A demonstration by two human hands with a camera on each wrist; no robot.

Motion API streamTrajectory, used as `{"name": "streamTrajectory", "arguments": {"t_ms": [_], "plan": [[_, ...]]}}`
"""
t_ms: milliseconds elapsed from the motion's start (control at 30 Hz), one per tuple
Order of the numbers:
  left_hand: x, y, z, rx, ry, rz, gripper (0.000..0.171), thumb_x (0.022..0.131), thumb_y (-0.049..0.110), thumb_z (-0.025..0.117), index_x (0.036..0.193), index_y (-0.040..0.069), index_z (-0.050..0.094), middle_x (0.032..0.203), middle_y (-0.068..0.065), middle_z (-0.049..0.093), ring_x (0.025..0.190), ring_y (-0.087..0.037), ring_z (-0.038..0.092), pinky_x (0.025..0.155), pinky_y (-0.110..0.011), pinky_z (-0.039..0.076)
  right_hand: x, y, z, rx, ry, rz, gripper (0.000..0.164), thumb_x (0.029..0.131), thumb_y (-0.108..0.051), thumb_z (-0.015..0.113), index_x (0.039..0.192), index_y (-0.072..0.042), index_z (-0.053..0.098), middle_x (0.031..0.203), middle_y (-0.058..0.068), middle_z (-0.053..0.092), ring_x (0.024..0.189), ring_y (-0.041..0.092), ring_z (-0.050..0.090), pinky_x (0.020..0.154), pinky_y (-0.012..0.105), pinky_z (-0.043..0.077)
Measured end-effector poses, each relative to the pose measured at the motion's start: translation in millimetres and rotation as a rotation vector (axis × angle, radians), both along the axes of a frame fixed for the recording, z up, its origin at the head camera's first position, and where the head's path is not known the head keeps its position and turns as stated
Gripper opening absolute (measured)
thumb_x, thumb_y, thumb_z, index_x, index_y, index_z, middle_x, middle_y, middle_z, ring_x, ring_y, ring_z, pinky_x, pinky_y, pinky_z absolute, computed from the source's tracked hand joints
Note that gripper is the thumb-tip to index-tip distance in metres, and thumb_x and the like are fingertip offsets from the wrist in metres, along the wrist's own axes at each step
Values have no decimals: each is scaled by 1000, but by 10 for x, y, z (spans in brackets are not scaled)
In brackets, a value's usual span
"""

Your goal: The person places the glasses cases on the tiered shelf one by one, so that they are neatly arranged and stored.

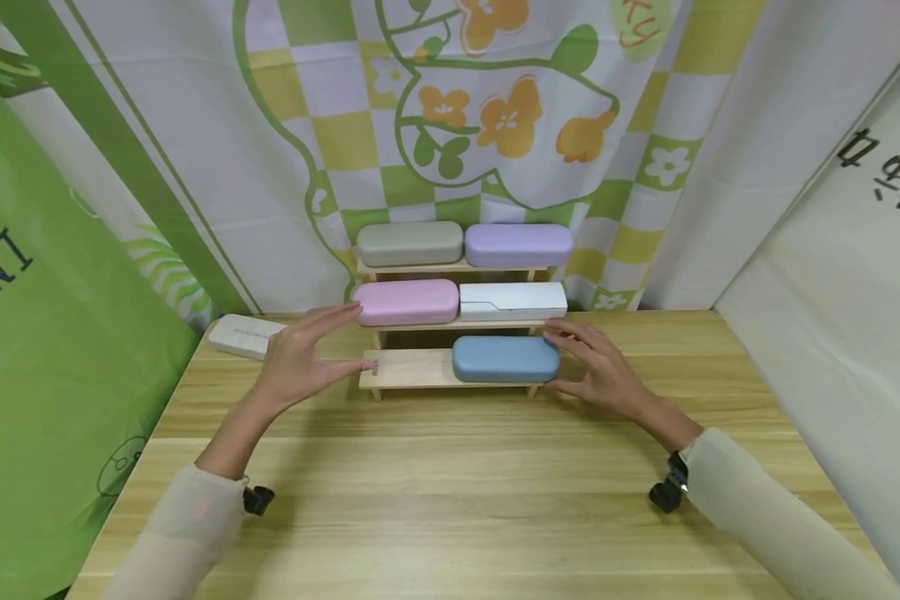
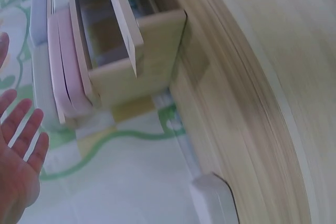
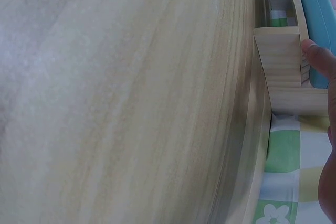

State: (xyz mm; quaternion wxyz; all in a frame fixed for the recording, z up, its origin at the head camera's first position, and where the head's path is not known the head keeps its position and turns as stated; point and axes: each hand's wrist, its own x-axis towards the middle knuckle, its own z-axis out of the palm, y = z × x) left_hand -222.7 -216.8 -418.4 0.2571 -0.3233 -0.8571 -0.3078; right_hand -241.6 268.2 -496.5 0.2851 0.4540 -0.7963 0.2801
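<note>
On a three-tier wooden rack [image 1: 412,369] stand several glasses cases. A blue glasses case [image 1: 506,359] lies at the right of the bottom tier. My right hand [image 1: 603,367] is at that case's right end, its thumb touching the front edge of the shelf board; I cannot tell whether it grips the case. The pink case [image 1: 407,302] and white case [image 1: 513,301] share the middle tier, the grey-green case [image 1: 410,243] and purple case [image 1: 519,244] the top one. Beside the rack's left end, my left hand [image 1: 300,358] has its fingers spread, holding nothing.
Another white case [image 1: 246,336] lies on the table [image 1: 450,492] at the back left. A patterned curtain [image 1: 465,108] hangs right behind the rack. Green cloth [image 1: 67,333] borders the left side, white cloth [image 1: 847,275] the right.
</note>
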Motion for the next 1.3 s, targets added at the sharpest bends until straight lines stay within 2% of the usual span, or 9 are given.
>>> {"name": "streamTrajectory", "arguments": {"t_ms": [100,200,333,433,500,700,867,1033,1300], "plan": [[-37,-108,-14,-1,-5,25,89,76,75,80,136,8,72,139,-11,70,122,-39,68,77,-54,62,-1,5,-4,3,-6,5,78,95,-55,71,138,10,63,144,29,59,125,49,57,123,25,29],[-82,-209,-28,4,-7,36,95,79,83,68,137,6,71,140,-12,69,124,-39,67,81,-55,60,-3,9,-7,2,-11,8,77,94,-52,75,138,10,63,145,29,58,126,49,57,123,25,28],[-137,-353,-62,29,-57,45,82,75,50,94,139,6,69,144,-13,67,132,-40,62,100,-60,53,-4,11,-12,4,-10,2,78,95,-55,73,138,9,63,146,28,58,126,48,57,123,25,29],[-173,-456,-90,29,-115,64,82,68,22,100,142,9,68,147,-13,65,137,-39,58,108,-64,46,-5,16,-14,5,-10,2,78,95,-55,71,139,9,63,146,27,58,125,48,58,122,25,29],[-200,-525,-109,11,-144,75,84,67,18,100,144,10,67,149,-14,63,139,-40,55,110,-65,44,-6,18,-13,3,-12,9,77,94,-52,76,139,10,63,146,27,58,125,48,58,122,25,30],[-312,-735,-186,-80,-194,48,90,67,20,100,147,4,62,154,-21,55,144,-46,47,113,-71,36,-11,27,-16,8,-19,13,76,87,-40,88,139,10,63,147,27,57,125,48,58,123,25,29],[-389,-875,-278,-133,-183,58,92,66,22,100,146,0,61,152,-26,55,142,-50,46,113,-72,34,-10,28,-27,16,-19,7,79,83,-35,93,141,8,62,148,28,57,126,49,57,123,25,28],[-441,-1005,-391,-179,-211,99,94,67,27,99,147,-2,59,153,-30,52,142,-55,44,114,-73,31,-1,25,-14,15,-21,2,79,80,-32,95,141,7,62,147,27,57,127,48,57,123,25,29],[-487,-1211,-576,-261,-296,171,100,72,37,96,155,1,51,159,-32,44,147,-56,37,116,-77,23,0,31,-14,25,-14,0,93,60,-11,105,140,8,62,147,28,57,126,45,58,122,26,31]]}}
